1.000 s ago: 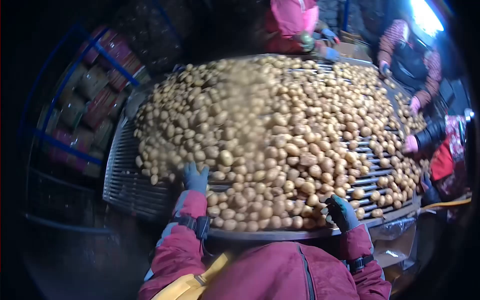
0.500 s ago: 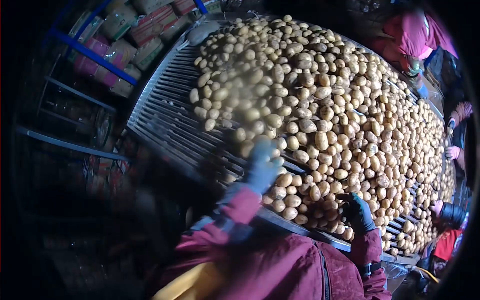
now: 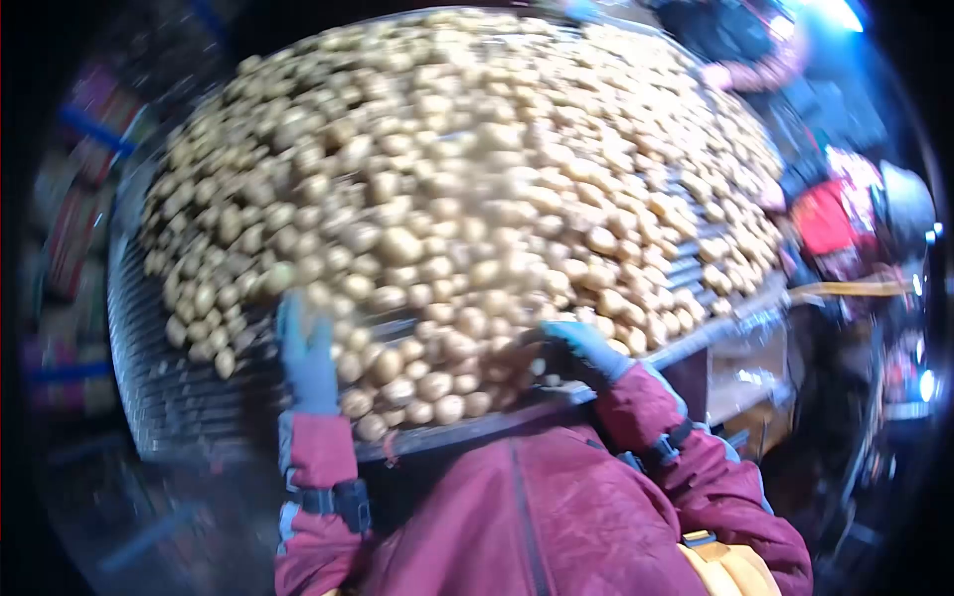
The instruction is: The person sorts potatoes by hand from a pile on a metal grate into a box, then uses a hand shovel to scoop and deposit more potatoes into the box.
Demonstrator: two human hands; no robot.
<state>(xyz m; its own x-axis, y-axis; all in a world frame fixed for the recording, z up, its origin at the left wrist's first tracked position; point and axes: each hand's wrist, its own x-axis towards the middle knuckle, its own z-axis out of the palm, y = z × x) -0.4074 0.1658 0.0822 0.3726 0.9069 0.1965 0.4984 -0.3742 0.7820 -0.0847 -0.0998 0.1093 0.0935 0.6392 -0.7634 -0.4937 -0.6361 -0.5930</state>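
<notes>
Potatoes lie heaped over a slatted metal table. My left hand, in a blue-grey glove, rests against the potatoes at the near left, with its fingers stretched out and pointing away from me. Nothing shows in its grasp. At the near edge, right of the middle, my right hand reaches over the potatoes from the right. Its glove has a dark palm side, and blur and shadow hide its fingertips, so what it touches or holds cannot be made out.
Other people stand along the right side: a co-worker's hand is at the upper right edge, and another person wears red. A yellow bar and a carton are at the right. Stacked boxes stand left.
The view has turned right, so the table now spreads across the middle. My left hand has straightened beside the potatoes, and my right hand is still at the near edge.
</notes>
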